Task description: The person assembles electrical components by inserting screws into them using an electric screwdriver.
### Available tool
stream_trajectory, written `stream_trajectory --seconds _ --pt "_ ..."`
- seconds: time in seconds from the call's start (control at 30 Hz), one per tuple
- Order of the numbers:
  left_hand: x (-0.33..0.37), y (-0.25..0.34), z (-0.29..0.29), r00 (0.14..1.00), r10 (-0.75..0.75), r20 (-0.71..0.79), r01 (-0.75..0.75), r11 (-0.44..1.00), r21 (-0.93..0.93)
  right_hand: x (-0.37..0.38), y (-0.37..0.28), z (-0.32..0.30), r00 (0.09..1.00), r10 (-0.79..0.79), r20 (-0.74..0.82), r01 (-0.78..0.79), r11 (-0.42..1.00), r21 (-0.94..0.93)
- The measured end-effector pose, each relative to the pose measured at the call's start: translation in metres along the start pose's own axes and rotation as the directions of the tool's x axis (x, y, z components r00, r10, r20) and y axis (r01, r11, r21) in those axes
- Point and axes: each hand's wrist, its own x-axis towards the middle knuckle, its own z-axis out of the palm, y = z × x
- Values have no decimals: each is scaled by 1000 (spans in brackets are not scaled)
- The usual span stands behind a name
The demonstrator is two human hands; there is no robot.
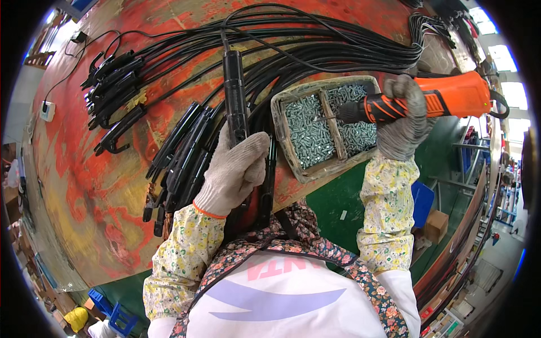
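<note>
So the left hand (236,169), in an off-white knitted glove with an orange cuff edge, has its fingers wrapped around the lower end of a black cylindrical plastic handle (234,84), which points away from the body with a black cable running off its far end. The handle's up over the table (84,231), a beat-up red and yellow one, just left of a worn two-compartment tray (327,170) full of small silver screws (304,135). Right hand (407,115), grey glove, has its fingers clenched around an orange and black power screwdriver (457,96), and the thin bit pokes leftward over the tray, near the divider. Long black cables (394,55) sweep across the far side, and more black handles (183,149) lie bunched up left of the left hand
</note>
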Motion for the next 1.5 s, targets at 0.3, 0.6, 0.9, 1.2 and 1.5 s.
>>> stream_trajectory --seconds 0.3,0.6,0.9,1.2,1.5 --pt "0 -3 -8 994 -68 -89 73 996 54 1 -39 22 979 201 20 -198 938 285" --pt "0 -4 -8 999 33 -8 -33 990 -137 -40 -3 59 921 384 -68 -299 806 511" --pt "1 -3 -11 999 9 -34 -15 985 -172 -56 19 37 891 444 -93 -355 809 470" --pt "1 0 -2 997 19 -72 -16 999 29 -60 12 45 897 400 -187 -293 857 425" --pt "4 -2 -5 966 -167 -195 163 986 -38 -57 -31 92 974 198 112 -223 930 291"
